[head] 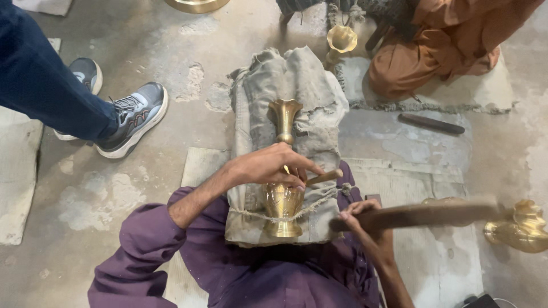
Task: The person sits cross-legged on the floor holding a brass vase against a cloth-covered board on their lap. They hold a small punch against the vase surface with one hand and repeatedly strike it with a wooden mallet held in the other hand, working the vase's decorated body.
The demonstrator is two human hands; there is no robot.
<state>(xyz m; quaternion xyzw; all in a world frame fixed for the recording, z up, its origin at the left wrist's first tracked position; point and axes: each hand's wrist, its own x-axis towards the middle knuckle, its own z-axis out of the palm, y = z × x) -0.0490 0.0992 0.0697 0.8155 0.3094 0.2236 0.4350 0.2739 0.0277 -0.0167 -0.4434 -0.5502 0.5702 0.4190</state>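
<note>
A folded grey cloth pad [297, 97] lies across the person's lap on the concrete floor [188, 80], bearing a brass vase [283, 194] laid lengthwise on it. The right hand [357, 214] is clenched around a long dark wooden mallet [422, 215], blurred. The left hand [271, 165], over the vase, pinches a small wooden-handled punch [322, 178].

Under my left hand [268, 165] the brass vase [283, 194] shines glossy gold, its belly finely chased; the punch [323, 177] I pinch looks like smooth pale wood; the mallet [419, 215] in my right hand [359, 214] is dark, worn wood, blurred; the sacking pad [302, 91] is coarse, frayed grey cloth, tied with rough cord; the concrete floor [188, 85] is matt and pitted.
</note>
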